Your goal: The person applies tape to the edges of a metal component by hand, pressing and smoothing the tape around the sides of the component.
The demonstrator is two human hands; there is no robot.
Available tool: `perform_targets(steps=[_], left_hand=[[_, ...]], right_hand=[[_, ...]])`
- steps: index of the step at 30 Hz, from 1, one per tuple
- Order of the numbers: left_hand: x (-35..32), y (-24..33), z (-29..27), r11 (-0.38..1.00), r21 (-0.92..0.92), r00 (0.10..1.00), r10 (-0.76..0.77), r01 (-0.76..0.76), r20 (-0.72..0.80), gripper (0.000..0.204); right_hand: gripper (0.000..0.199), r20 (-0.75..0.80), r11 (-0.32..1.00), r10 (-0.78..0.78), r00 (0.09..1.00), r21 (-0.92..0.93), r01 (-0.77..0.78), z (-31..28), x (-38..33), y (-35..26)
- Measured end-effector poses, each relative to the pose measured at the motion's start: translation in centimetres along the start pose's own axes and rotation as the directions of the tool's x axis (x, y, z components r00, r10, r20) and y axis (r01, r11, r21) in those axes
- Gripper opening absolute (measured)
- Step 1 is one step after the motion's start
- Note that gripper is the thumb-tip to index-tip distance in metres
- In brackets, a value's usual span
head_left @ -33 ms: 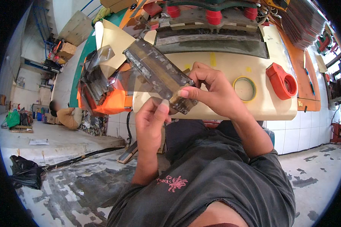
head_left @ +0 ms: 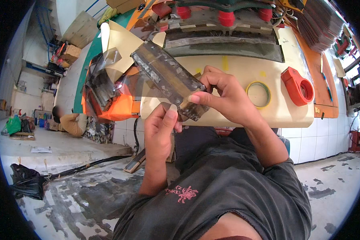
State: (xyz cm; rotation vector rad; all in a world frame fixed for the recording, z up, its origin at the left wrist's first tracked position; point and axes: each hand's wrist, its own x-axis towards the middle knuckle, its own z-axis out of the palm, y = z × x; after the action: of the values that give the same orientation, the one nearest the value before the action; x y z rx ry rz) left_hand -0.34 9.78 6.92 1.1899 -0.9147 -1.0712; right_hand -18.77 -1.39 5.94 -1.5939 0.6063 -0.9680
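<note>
A dark, scuffed rectangular plate [head_left: 164, 72] slants over the near edge of the table. It has a brownish strip along its length and small round studs near its edges. My right hand [head_left: 230, 98] grips its near end, thumb on top and fingers curled at the far side. At the plate's near-left edge, the thumb and fingers of my left hand [head_left: 159, 126] are pinched together. The left fingertips are partly hidden, and the plate's underside does not show.
On the cream-covered table [head_left: 284, 116] lie a yellow tape roll [head_left: 258, 94] and a red tape dispenser [head_left: 298, 86]. A dark machine with red knobs [head_left: 225, 18] stands behind. Dark film scraps [head_left: 98, 90] pile up at left. Someone else [head_left: 74, 122] is farther left.
</note>
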Motion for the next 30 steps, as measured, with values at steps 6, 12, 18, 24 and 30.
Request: perform_targets(steps=[6,12,18,24,30], left_hand=[[-0.2,0.3,0.1,0.973,0.184,0.99,0.141,-0.136,-0.014,0.025],[-0.3,0.8,0.9,0.889,0.382,0.952,0.299,-0.253,-0.064,0.034],[-0.5,2.4,1.8,0.681,0.685,0.925,0.38,-0.261,-0.025,0.035],[-0.6,3.6,2.9,0.385,0.875,0.88,0.467,-0.292,0.087,0.031],[-0.4,3.9,3.5,-0.008,0.949,0.819,0.504,-0.314,0.276,0.017]], right_hand=[[0.037,0.017,0.999,-0.041,0.999,-0.005,0.041,-0.1,0.0,0.3],[0.035,0.009,0.988,-0.11,0.994,-0.109,0.11,0.0,0.0,0.1],[0.038,-0.046,0.963,-0.214,0.976,-0.18,0.202,0.7,-0.1,0.2],[0.036,-0.057,0.95,-0.194,0.979,-0.261,0.173,1.1,-0.3,-0.9],[0.035,-0.061,0.952,-0.195,0.979,-0.253,0.174,1.4,-0.3,-0.9]])
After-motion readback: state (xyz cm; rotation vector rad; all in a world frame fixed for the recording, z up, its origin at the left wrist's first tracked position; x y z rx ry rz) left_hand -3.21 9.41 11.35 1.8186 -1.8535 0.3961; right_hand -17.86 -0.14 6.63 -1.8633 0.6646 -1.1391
